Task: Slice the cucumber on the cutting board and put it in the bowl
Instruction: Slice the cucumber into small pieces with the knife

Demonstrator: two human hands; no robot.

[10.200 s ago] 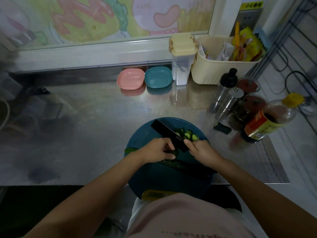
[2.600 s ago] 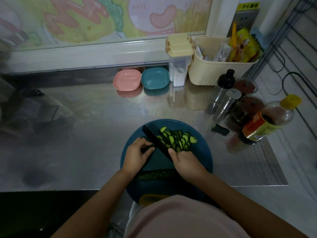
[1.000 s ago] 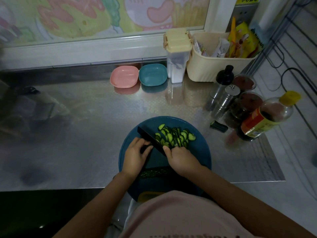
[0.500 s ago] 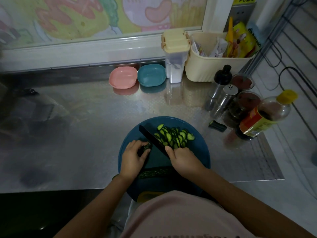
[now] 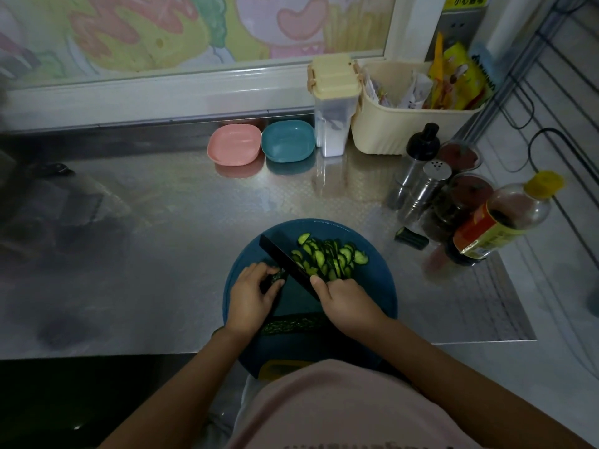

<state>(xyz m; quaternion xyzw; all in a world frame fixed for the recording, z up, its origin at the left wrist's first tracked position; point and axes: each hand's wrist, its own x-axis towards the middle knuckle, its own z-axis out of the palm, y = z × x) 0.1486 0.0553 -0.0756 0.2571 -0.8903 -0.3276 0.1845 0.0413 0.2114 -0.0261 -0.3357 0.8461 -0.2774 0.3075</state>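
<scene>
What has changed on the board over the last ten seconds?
The pile of slices beside the knife has grown; the cucumber piece under the left hand has shrunk to a stub. The right hand still grips the knife. The spare cucumber length, pink bowl and teal bowl stayed put.

Right hand point(image 5: 346, 303) gripping knife point(image 5: 284, 261), cucumber slices point(image 5: 334, 258)

A yellow sticker point(image 5: 466, 1) on the wall above the socket begins with 小心; its last two characters are too blurred to read. The print on the sauce bottle's label point(image 5: 479, 234), the snack packets point(image 5: 460, 79) and the shirt point(image 5: 356, 416) cannot be read.
</scene>
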